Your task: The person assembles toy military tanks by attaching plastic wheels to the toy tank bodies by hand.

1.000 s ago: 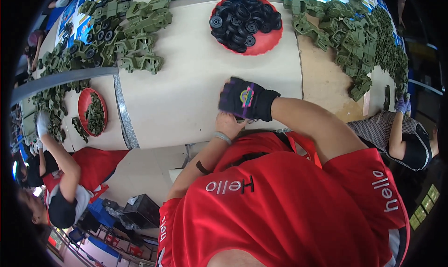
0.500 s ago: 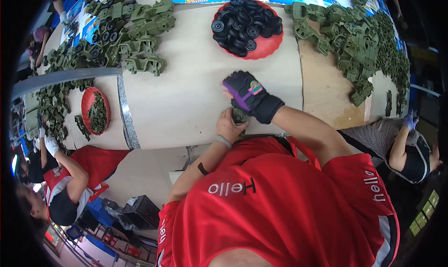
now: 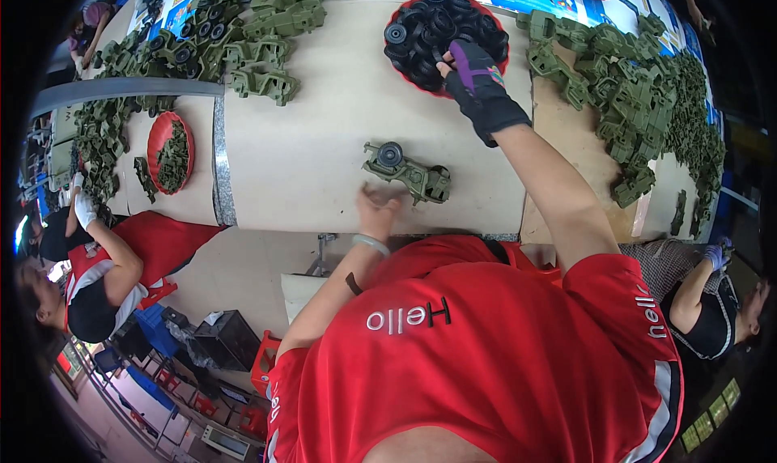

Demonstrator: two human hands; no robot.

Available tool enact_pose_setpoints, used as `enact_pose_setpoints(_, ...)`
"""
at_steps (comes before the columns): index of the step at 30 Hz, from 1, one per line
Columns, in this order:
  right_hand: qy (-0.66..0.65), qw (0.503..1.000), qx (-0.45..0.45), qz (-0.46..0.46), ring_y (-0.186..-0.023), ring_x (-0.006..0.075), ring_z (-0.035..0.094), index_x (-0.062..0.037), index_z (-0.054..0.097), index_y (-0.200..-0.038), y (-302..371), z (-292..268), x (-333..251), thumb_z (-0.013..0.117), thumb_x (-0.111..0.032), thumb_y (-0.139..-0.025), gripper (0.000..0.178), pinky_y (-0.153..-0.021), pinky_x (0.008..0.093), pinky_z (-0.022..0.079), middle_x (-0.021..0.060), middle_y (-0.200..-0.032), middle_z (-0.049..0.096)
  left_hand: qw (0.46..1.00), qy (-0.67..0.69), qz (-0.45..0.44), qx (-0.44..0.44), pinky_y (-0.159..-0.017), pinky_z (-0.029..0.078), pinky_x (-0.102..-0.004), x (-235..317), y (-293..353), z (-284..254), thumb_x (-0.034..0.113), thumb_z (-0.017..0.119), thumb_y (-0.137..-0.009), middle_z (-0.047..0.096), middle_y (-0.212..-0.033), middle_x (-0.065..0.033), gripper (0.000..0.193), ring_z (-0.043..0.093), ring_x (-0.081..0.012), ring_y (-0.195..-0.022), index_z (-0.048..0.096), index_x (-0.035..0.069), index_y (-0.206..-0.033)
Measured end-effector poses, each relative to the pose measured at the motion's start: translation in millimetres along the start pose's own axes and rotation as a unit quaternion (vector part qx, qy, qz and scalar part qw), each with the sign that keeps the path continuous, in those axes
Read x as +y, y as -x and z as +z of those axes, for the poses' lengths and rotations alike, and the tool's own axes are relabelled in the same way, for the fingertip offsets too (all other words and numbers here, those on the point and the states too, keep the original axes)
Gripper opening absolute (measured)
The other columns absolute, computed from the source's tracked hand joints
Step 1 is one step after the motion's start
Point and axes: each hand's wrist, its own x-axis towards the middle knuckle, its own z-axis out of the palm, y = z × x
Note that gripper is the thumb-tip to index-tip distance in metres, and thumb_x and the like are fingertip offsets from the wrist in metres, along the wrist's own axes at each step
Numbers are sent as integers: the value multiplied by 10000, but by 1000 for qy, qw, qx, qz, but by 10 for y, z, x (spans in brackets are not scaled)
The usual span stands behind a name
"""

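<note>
A green toy vehicle body (image 3: 421, 180) lies on the pale table (image 3: 307, 139) near its front edge, with one black wheel (image 3: 390, 154) fitted on its left end. My left hand (image 3: 379, 208), bare, rests just in front of it with fingers spread and holds nothing. My right hand (image 3: 479, 81), in a black and purple glove, reaches far out over the red tray (image 3: 502, 58) heaped with black wheels (image 3: 433, 26). Its fingers curl down among the wheels, and whether they grip one is hidden.
Heaps of green plastic parts lie at the right (image 3: 647, 91) and at the upper left (image 3: 243, 26). A small red tray (image 3: 170, 151) of green bits sits on the left. One person (image 3: 97, 261) works at the left, another (image 3: 712, 293) at the right.
My right hand left the toy near the table's front and moved up to the wheel tray. The toy now lies on the table, and my left hand has let it go.
</note>
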Motion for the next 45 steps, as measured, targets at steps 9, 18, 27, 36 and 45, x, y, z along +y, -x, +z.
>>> enact_pose_setpoints(9,-181,972,-152,-8,-965,304,664,-50,636,-1090,1251,-413,-362,792,-111,-841,300,-863,410,533,125,-1015,668,756,-533,342,-167,-1212,281,-653,1833,-302,-150,233,908,-707,384,-1550,-153,1048,303,-406,-1503,348,236,-1592)
enact_pose_setpoints(18,-34,965,-229,-125,-1067,372,625,-85,635,-1308,1703,-469,-428,844,-73,-741,605,-929,467,519,146,-1155,656,785,-512,309,-163,-1005,485,-521,1460,-119,-4,266,884,-753,492,-1374,-157,918,493,-362,-1304,421,222,-1545)
enact_pose_setpoints(27,-20,960,-263,-97,-1050,378,628,-65,635,-1304,1697,-372,-350,841,-118,-771,574,-901,469,524,152,-1136,661,792,-502,315,-145,-1010,480,-524,1434,-69,24,253,881,-762,493,-1367,-161,915,495,-369,-1296,413,215,-1547)
enact_pose_setpoints(36,-78,989,-122,20,-1096,392,636,-61,648,-1278,1487,-289,-576,759,-112,-839,456,-971,467,512,165,-1139,666,802,-496,306,-131,-999,475,-514,1428,-40,28,237,906,-703,505,-1343,-141,946,501,-351,-1273,436,251,-1524)
enact_pose_setpoints(45,73,971,-217,-75,-940,421,656,-53,653,-1023,1345,199,-639,753,-199,-752,324,-840,511,523,220,-952,667,792,-479,361,-110,-953,459,-516,1260,-107,21,272,906,-675,511,-1298,-150,922,511,-354,-1242,459,237,-1481)
